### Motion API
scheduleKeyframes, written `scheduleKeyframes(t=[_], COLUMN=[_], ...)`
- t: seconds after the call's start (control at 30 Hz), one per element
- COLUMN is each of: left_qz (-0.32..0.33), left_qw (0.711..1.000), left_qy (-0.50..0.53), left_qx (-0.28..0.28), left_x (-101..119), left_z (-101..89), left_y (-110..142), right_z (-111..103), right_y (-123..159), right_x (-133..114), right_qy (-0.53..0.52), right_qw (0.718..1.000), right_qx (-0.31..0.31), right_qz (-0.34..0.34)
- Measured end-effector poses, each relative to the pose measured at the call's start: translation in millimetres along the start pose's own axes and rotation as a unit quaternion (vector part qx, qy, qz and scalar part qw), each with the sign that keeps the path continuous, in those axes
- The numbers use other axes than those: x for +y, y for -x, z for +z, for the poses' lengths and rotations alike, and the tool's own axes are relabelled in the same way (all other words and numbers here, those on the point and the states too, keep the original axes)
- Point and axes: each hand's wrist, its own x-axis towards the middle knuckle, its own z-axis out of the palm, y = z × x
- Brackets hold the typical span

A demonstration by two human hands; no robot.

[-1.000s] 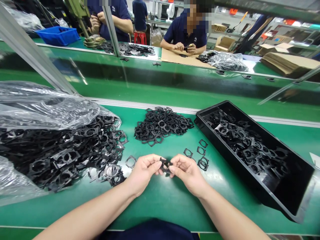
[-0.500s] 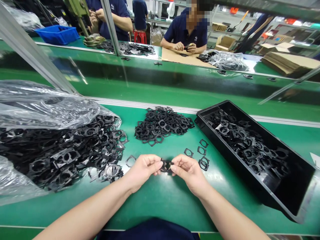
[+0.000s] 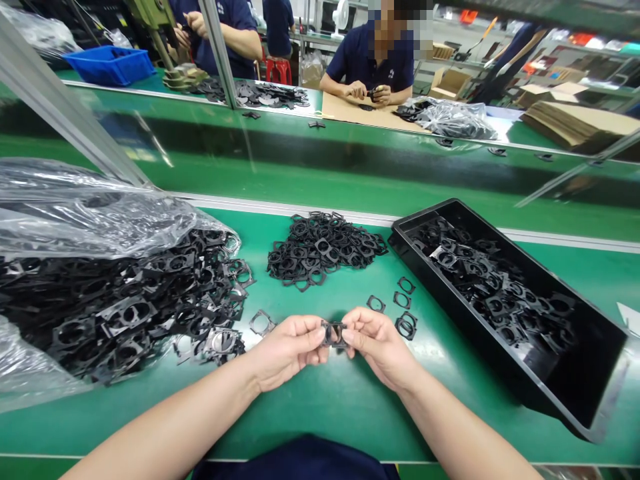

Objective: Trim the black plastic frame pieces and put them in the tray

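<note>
Between my two hands, a small black plastic frame with a round opening (image 3: 334, 333) is held just above the green bench. My left hand (image 3: 293, 347) pinches its left end between thumb and fingers. At the other end, my right hand (image 3: 374, 343) grips it the same way. Beyond the hands lies a heap of black ring frames (image 3: 325, 250). A few loose ring frames (image 3: 403, 300) are spread to the right of it, and one more ring frame (image 3: 261, 323) lies by my left wrist.
On the left, a clear plastic bag (image 3: 100, 213) spills a large pile of black plate parts (image 3: 130, 313). A long black bin (image 3: 537, 380) with similar parts stands at the right. Across a divider, a co-worker (image 3: 370, 67) handles a dark part; a blue basket (image 3: 110, 67) sits far left.
The black frame has been tilted in my fingers, so light now shows through its opening. My left hand has shifted slightly lower; both hands keep their hold.
</note>
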Motion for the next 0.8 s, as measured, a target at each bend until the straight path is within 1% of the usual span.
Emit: scheduleKeyframes(t=[0.17, 0.3, 0.4, 0.5, 0.6, 0.67, 0.8], left_qz=[0.001, -0.003, 0.005, 0.016, 0.036, 0.062, 0.126], left_qw=[1.0, 1.0, 1.0, 0.998, 0.988, 0.973, 0.933], left_qy=[0.001, 0.013, -0.01, -0.061, -0.143, -0.21, -0.321], left_qx=[-0.004, -0.006, -0.003, 0.023, 0.053, 0.073, 0.103], left_x=[1.1, 2.3, 3.6, 4.7, 4.7, 3.8, 0.1], left_z=[-1.0, -2.3, -2.4, -1.9, -1.0, 0.0, 2.0], left_y=[-0.6, -2.0, -2.1, -1.6, -1.4, -1.4, -1.3], right_z=[-0.4, 0.9, 1.5, 0.8, -0.9, -1.6, -0.4], right_y=[1.2, 0.5, 0.7, 1.3, 0.7, -0.1, -0.6], right_x=[1.7, 1.4, -0.5, -1.9, -1.9, -1.6, -1.5], right_qy=[0.018, 0.02, 0.027, 0.042, 0.037, 0.022, -0.017], right_qw=[0.999, 1.0, 1.0, 0.999, 0.999, 1.0, 0.998], right_qx=[-0.018, -0.009, -0.008, 0.006, 0.009, 0.002, -0.013], right_qz=[-0.022, -0.015, -0.007, -0.015, -0.005, 0.015, 0.064])
